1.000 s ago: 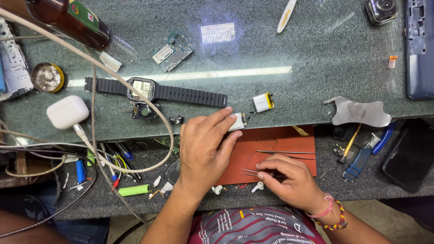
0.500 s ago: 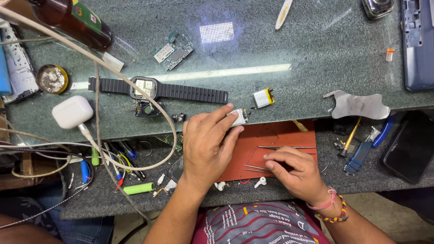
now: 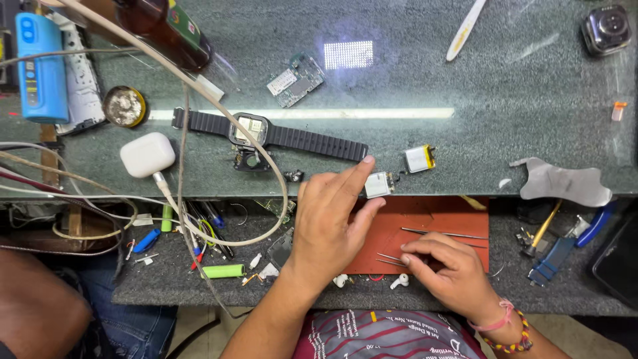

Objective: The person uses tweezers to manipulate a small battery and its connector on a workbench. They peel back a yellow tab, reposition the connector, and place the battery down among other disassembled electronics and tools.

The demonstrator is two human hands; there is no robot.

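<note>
My left hand (image 3: 329, 223) lies palm down at the front edge of the grey-green worktop (image 3: 425, 80). Its index finger and thumb pinch a small silver square module (image 3: 377, 185). Just right of that lies a small silver battery cell (image 3: 419, 159) with a yellow edge. My right hand (image 3: 444, 269) rests on a red mat (image 3: 438, 216) on the lower shelf, fingers curled over thin metal tweezers (image 3: 389, 258). A long thin metal probe (image 3: 445, 233) lies above that hand. An opened smartwatch (image 3: 251, 128) with a black strap lies left of my left hand.
A small circuit board (image 3: 296, 80), white earbud case (image 3: 147, 154), round tin (image 3: 124, 106), blue device (image 3: 41, 66) and brown bottle (image 3: 163, 26) sit at the left, crossed by cables (image 3: 199, 100). A metal opening plate (image 3: 565, 181), another watch body (image 3: 606, 28), white spudger (image 3: 465, 28) and loose tools lie right.
Both hands stay almost where they were. My left index finger has stretched out above the silver module. The view has shifted slightly.
</note>
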